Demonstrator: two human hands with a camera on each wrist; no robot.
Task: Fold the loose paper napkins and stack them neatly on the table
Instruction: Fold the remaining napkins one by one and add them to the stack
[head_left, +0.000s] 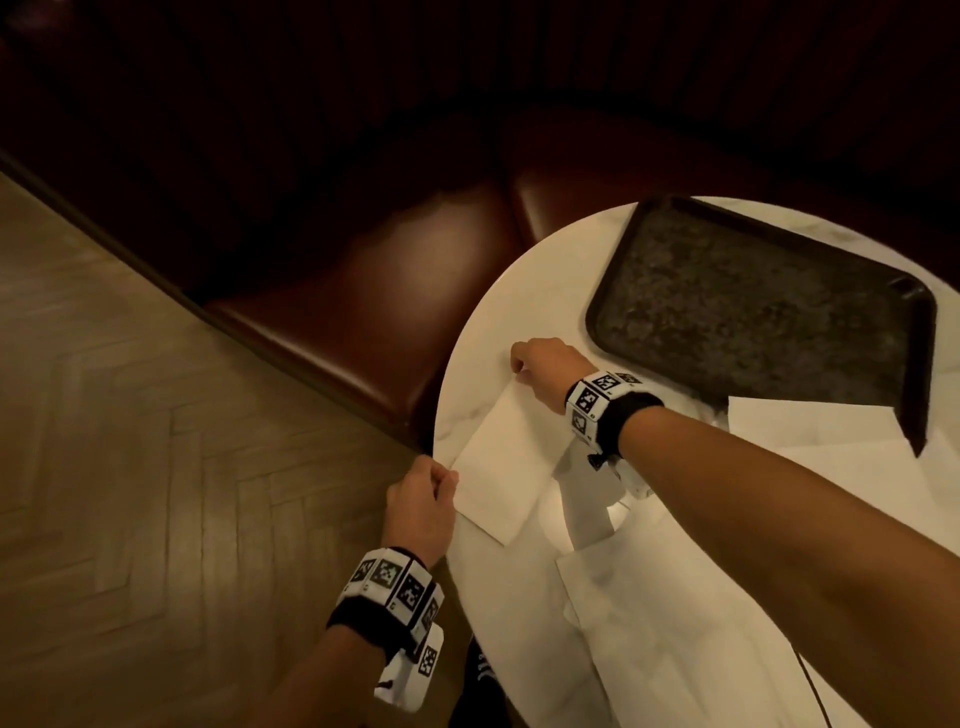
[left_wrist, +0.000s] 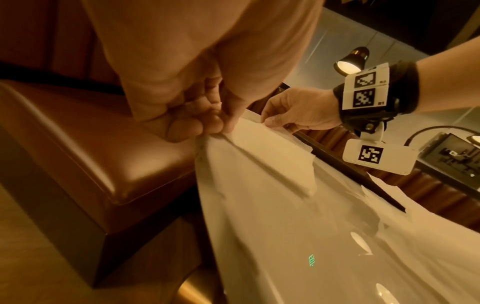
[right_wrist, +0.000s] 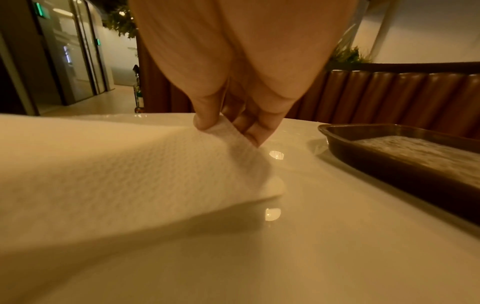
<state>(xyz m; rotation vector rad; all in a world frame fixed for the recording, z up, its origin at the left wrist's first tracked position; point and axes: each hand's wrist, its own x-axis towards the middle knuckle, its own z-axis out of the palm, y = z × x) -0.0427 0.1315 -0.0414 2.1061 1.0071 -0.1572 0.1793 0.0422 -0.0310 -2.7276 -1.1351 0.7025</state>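
Observation:
A white paper napkin (head_left: 506, 467) lies folded on the round white table (head_left: 478, 332) near its left edge. My left hand (head_left: 423, 501) pinches its near left corner, seen close in the left wrist view (left_wrist: 213, 127). My right hand (head_left: 543, 369) pinches the far corner and lifts it slightly off the table; the right wrist view shows thumb and fingers (right_wrist: 207, 121) holding the napkin (right_wrist: 116, 174). More loose white napkins (head_left: 675, 623) lie spread flat nearer me, under my right forearm.
A dark empty tray (head_left: 753, 312) sits on the far right of the table, close behind my right hand, with another napkin (head_left: 810, 421) at its near edge. A brown leather bench (head_left: 363, 312) runs left of the table, and wooden floor (head_left: 130, 441) lies beyond.

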